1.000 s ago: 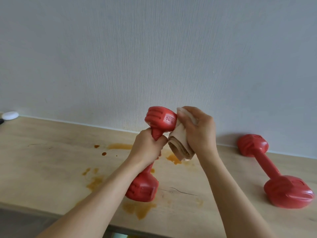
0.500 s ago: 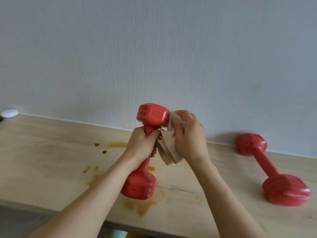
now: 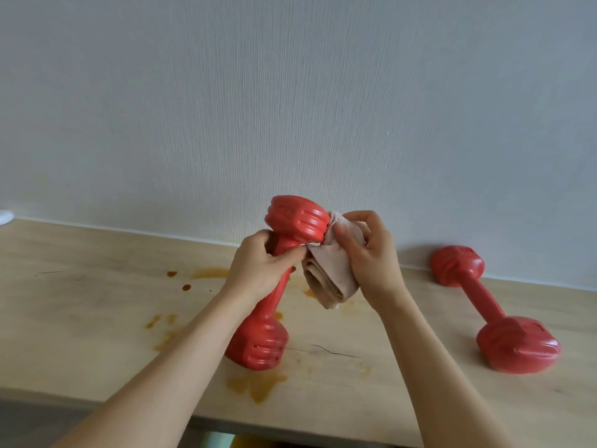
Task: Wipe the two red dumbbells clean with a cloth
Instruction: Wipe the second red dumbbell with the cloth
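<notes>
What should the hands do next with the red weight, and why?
Probably rub the cloth round the top end of the held dumbbell: the right hand presses it there while the left hand grips the bar.

No words or nos. can be read: the raised marks on the top end of the held dumbbell (image 3: 295, 218) are too blurry.
</notes>
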Demonstrator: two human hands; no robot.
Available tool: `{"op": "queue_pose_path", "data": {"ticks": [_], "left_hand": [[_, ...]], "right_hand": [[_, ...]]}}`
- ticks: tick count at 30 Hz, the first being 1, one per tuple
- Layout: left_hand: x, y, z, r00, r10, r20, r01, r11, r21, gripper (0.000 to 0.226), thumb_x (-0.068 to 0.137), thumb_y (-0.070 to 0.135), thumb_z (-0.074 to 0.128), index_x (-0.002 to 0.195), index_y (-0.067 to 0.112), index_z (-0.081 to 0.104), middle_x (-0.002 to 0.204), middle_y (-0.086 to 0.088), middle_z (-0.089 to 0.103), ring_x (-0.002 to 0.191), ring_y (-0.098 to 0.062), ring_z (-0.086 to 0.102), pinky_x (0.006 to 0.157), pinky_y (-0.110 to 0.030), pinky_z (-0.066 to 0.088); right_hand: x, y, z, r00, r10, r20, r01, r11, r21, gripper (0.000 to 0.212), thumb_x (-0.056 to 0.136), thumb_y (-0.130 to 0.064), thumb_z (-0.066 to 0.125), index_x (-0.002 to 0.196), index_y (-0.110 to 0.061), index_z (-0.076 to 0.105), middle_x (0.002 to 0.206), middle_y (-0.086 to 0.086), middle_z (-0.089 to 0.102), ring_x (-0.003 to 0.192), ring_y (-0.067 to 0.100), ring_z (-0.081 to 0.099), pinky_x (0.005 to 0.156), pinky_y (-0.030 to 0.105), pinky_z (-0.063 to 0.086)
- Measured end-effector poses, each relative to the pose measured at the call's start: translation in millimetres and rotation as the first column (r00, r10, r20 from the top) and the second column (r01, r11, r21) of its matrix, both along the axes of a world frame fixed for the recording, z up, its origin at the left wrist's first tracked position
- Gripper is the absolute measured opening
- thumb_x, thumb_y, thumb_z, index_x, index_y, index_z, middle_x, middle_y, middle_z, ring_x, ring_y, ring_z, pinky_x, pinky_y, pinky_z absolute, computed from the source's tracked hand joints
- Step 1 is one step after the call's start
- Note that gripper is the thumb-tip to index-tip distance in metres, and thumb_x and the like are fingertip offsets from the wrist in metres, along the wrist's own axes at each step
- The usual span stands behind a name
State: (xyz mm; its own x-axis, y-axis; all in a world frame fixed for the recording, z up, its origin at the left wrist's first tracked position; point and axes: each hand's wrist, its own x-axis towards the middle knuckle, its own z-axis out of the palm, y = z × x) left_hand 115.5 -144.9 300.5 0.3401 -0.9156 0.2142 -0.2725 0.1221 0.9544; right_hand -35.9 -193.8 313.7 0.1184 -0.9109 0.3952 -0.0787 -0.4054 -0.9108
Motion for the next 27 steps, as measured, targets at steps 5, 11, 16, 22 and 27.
{"op": "queue_pose_path", "data": {"ticks": [5, 11, 16, 22, 27], "left_hand": [[0.3, 1.8, -5.1, 0.997, 0.068, 0.024, -0.069, 0.998, 0.007, 0.016, 0.086, 0.019, 0.064, 0.083, 0.003, 0.061, 0.067, -0.004, 0.064, 0.058, -0.011, 0.067, 0.066, -0.036, 0.056], [1.5, -2.4, -5.2, 0.978, 0.115, 0.176, -0.118, 0.993, 0.011, 0.013, 0.091, 0.021, 0.053, 0.09, 0.008, 0.053, 0.068, -0.002, 0.061, 0.059, -0.014, 0.061, 0.055, -0.025, 0.051], [-3.9, 1.1, -6.1, 0.993, 0.037, 0.114, -0.039, 0.999, 0.013, 0.014, 0.09, 0.017, 0.055, 0.078, 0.012, 0.053, 0.06, -0.002, 0.057, 0.048, -0.01, 0.054, 0.047, -0.016, 0.043], [-4.8, -3.0, -2.4, 0.989, 0.128, 0.071, -0.128, 0.992, -0.008, 0.022, 0.089, 0.015, 0.057, 0.067, 0.012, 0.053, 0.057, -0.001, 0.057, 0.039, 0.0, 0.054, 0.041, -0.012, 0.041], [-7.4, -2.2, -3.2, 0.99, 0.119, 0.071, -0.118, 0.993, -0.015, 0.018, 0.088, 0.015, 0.058, 0.07, 0.01, 0.055, 0.055, -0.002, 0.058, 0.039, -0.003, 0.053, 0.043, -0.015, 0.042]], "right_hand": [[8.3, 7.8, 3.4, 0.982, -0.073, -0.176, 0.053, 0.992, -0.116, 0.006, 0.091, -0.02, 0.06, 0.096, -0.022, 0.063, 0.086, -0.003, 0.064, 0.075, 0.01, 0.059, 0.069, 0.024, 0.048], [27.5, 26.9, 12.4, 0.933, -0.194, -0.303, 0.03, 0.881, -0.472, 0.013, 0.091, -0.014, 0.056, 0.097, -0.013, 0.067, 0.101, -0.001, 0.052, 0.084, 0.006, 0.05, 0.072, 0.009, 0.037], [17.7, 5.0, 1.9, 0.931, -0.193, -0.31, 0.123, 0.965, -0.23, 0.016, 0.094, -0.018, 0.054, 0.107, -0.014, 0.063, 0.1, 0.007, 0.062, 0.084, 0.018, 0.057, 0.071, 0.022, 0.04], [22.8, 26.4, 10.0, 0.92, -0.215, -0.328, 0.054, 0.898, -0.437, 0.018, 0.093, -0.018, 0.052, 0.101, -0.012, 0.066, 0.102, 0.002, 0.056, 0.081, 0.011, 0.052, 0.071, 0.009, 0.036], [18.1, 19.8, 9.6, 0.936, -0.175, -0.304, 0.063, 0.936, -0.347, 0.015, 0.094, -0.013, 0.053, 0.101, -0.012, 0.066, 0.089, -0.008, 0.051, 0.083, 0.013, 0.051, 0.07, 0.006, 0.034]]}}
